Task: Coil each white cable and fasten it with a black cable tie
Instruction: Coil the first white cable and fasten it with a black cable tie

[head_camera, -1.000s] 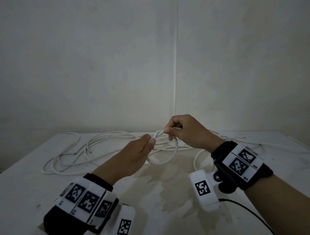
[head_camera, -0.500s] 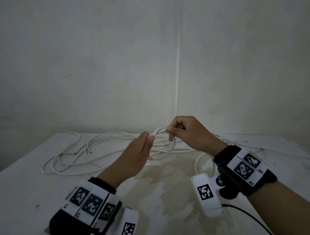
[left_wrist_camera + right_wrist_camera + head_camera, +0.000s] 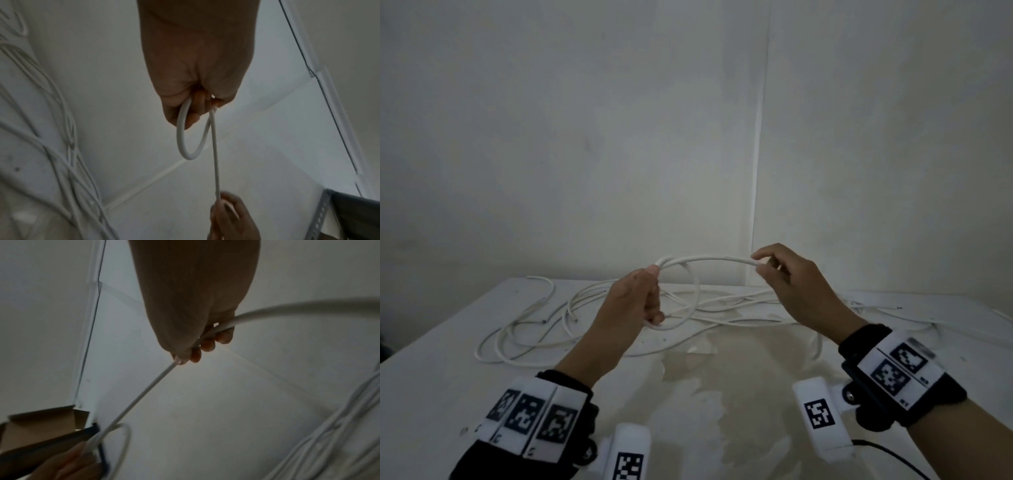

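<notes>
White cable [image 3: 709, 259] runs taut between my hands, held above the table [image 3: 448, 377]. My left hand [image 3: 633, 305] is curled round one small loop [image 3: 690, 308], while my right hand [image 3: 787, 284] pinches the running length off to its side. I judge I'm early in coiling: one turn made. Next, I'd swing the right hand's length back to my left and lay a second turn there. More loose cables [image 3: 524, 342] lie beyond my left hand; I see no black tie.
</notes>
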